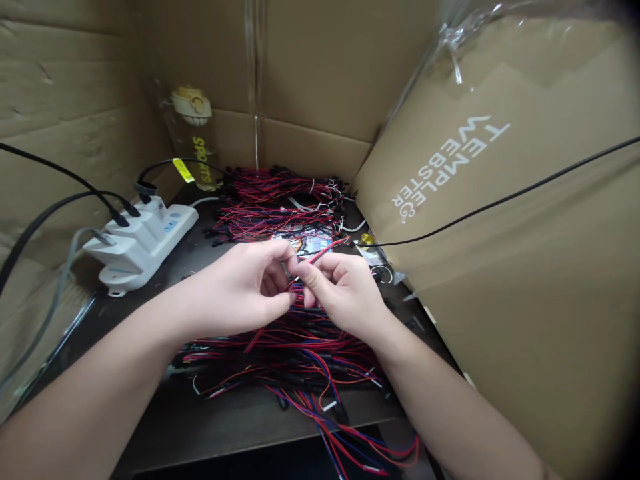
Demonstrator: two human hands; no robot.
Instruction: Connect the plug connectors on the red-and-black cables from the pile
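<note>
My left hand (240,287) and my right hand (350,290) meet at the fingertips above a heap of wires. Between thumb and fingers, my right hand pinches thin red wires (331,247), whose ends stick out to the upper right. The fingers of my left hand are curled loosely around the same wires, with its thumb lower and apart from its index finger. Just what lies between the fingertips is partly hidden. Below both hands spreads a pile of red, blue and black wires (300,343), some with black connectors and white ends.
Bundled wires (280,190) lie at the back. At left stands a white power strip (150,243) with plugs; behind it is a bottle (197,147). Cardboard walls (490,220) enclose the table. A black cable (480,217) crosses from the right. Some wires overhang the front edge.
</note>
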